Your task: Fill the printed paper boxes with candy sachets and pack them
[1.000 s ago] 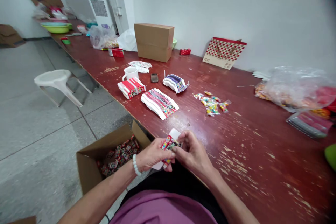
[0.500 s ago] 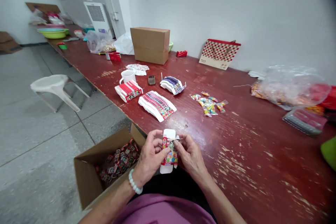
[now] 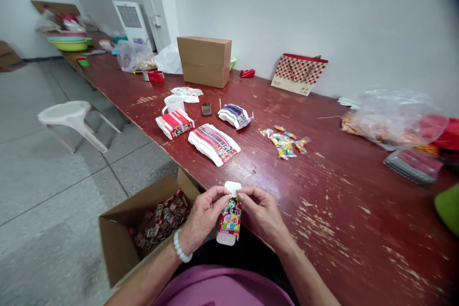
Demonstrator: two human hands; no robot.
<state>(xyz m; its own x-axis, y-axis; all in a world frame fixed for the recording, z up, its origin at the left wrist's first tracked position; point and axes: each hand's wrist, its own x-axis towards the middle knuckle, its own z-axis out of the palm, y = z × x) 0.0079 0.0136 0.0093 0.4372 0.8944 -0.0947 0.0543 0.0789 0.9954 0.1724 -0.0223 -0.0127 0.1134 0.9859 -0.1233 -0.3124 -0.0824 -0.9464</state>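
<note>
A small printed candy box (image 3: 230, 217) with white end flaps hangs between my two hands, just off the table's front edge. My left hand (image 3: 205, 215) pinches its upper left corner, and my right hand (image 3: 261, 210) pinches the upper right corner beside the raised top flap. The lower flap also sticks out. Ahead on the table lies a fanned stack of flat red boxes (image 3: 214, 144), with a banded red and white bundle (image 3: 175, 124) to its left. Several wrapped candies (image 3: 285, 142) are scattered on the right.
An open carton (image 3: 118, 244) holding many small filled boxes stands below at left. A white mug (image 3: 174, 103), a purple stack of flat boxes (image 3: 234, 115) and a large cardboard box (image 3: 205, 62) are farther back. Plastic bags (image 3: 398, 117) lie at right; a white stool (image 3: 70, 117) stands left.
Both hands have shifted their grip to the top corners of the box. The box has dropped slightly lower, and its printed front is more exposed.
</note>
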